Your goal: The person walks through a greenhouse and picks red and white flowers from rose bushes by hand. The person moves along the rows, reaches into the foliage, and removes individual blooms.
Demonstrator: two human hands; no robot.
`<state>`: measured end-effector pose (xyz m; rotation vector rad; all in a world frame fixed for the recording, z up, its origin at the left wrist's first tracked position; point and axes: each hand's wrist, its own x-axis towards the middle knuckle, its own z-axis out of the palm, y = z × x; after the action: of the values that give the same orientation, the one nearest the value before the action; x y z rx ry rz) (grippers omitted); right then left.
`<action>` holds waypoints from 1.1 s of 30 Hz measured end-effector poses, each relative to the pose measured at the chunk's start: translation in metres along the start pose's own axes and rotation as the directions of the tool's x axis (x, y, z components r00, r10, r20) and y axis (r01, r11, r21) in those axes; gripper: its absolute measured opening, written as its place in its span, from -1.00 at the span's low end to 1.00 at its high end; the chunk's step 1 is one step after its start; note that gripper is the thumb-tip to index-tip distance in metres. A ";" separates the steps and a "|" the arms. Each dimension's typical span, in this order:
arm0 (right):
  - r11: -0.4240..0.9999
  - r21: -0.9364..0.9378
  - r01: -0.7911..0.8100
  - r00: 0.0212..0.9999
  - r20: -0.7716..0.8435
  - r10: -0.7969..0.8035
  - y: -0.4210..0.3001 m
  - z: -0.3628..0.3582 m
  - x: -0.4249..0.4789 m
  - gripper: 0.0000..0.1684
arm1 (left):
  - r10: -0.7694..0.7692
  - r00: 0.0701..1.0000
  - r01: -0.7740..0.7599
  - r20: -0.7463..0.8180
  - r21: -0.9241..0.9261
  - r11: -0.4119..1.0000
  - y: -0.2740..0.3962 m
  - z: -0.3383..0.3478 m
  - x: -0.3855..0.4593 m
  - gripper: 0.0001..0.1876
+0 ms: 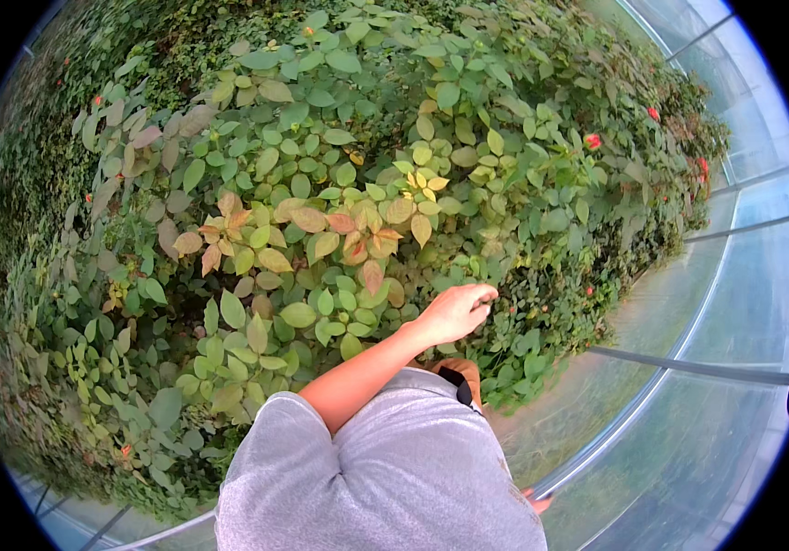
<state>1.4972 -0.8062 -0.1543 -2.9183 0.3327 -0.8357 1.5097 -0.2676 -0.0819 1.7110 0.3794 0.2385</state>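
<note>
My left hand (460,313) reaches across the front of my body, over the near side of a dense rose bush (346,248). Its fingers are curled, with thumb and forefinger close together. Whether anything small is between them cannot be made out. Young reddish leaves (360,234) stand out among the green ones, up and to the left of this hand. Only a sliver of my right hand (539,501) shows low at my right side, beside a metal rail (594,451); my body hides most of it, and its grip is not visible.
Clear sheeting (732,310) on metal bars (691,365) curves along my right. A strip of bare ground (642,310) runs between it and the foliage. Red blooms (593,141) dot the bushes on the right. More foliage (29,206) spreads to the left.
</note>
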 end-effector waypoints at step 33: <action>0.657 0.606 -0.448 0.893 0.264 0.366 -0.062 0.079 0.183 -0.75 | -0.200 0.807 -0.219 0.555 0.597 0.771 -0.023 0.161 0.020 -0.64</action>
<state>1.7021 -0.7860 -0.1185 -2.0953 0.5337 -0.5456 1.5845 -0.4043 -0.1341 2.3508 -0.0463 -0.4951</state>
